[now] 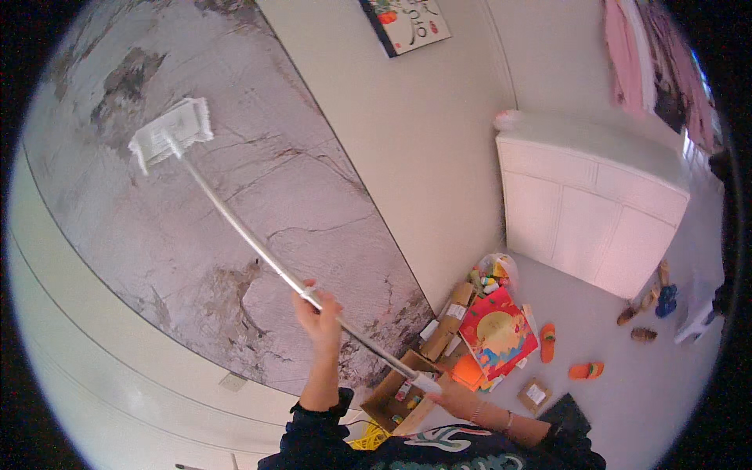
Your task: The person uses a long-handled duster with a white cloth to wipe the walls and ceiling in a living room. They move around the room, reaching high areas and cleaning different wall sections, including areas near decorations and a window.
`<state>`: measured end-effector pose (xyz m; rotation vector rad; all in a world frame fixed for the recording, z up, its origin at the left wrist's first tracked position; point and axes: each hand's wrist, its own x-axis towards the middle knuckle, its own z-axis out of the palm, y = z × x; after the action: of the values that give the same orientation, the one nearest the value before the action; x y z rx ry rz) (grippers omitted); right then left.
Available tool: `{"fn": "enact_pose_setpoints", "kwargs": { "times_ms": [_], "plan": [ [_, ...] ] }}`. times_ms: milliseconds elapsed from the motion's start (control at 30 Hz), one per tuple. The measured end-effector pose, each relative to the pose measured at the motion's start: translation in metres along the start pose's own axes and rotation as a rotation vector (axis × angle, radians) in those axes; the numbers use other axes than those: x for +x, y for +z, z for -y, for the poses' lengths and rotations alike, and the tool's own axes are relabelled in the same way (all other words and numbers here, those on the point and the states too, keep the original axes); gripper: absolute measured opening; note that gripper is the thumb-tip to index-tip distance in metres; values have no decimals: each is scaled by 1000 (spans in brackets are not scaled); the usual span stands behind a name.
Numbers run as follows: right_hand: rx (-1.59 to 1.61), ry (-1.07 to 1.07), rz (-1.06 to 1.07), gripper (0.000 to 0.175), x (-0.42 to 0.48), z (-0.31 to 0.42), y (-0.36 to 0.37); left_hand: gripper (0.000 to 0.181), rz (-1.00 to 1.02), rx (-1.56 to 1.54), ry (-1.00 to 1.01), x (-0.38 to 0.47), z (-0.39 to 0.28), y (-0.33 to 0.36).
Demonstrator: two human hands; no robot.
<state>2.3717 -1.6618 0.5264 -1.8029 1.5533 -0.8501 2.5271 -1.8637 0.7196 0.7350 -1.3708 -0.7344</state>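
Note:
A flat mop with a long metal pole (pixel 235 223) runs from the lower middle up to the upper left. Its white rectangular mop head (pixel 173 132) with a fringed edge lies against a large grey-brown marble-patterned wall panel (pixel 294 200). My left hand (pixel 319 314) is wrapped around the middle of the pole. Lower and to the right, my right hand (pixel 446 395) grips the white handle end (pixel 426 383) of the pole. Beneath that hand stands an open cardboard box (pixel 382 405) with small items inside.
A white cabinet (pixel 587 217) stands at the right, under hanging clothes (pixel 631 64). Beside the wall are a red painted picture (pixel 499 332) and a plastic bag of items (pixel 493 276). Orange slippers (pixel 547 342), a small parcel (pixel 534 395) and other shoes (pixel 644 333) lie on the floor.

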Motion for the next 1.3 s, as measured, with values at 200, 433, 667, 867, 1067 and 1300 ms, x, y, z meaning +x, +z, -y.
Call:
{"fn": "enact_pose_setpoints", "kwargs": {
  "times_ms": [200,433,667,867,1067,1300],
  "plan": [
    [-15,56,206,51,9,-29,49,37,-161,58,23,-52,45,-62],
    [-177,266,431,59,-83,-218,96,31,-6,5,-371,-229,169,-51],
    [-1084,-277,538,65,-130,-261,91,29,244,306,-461,-259,150,-68],
    [-78,162,342,67,-42,-109,84,23,-40,-29,-354,-189,124,-126],
    [-214,-112,399,62,49,35,137,26,-307,-11,20,-81,52,-231],
    [-211,-407,217,57,105,203,171,36,-367,52,277,28,-85,-361]
  ]
}}
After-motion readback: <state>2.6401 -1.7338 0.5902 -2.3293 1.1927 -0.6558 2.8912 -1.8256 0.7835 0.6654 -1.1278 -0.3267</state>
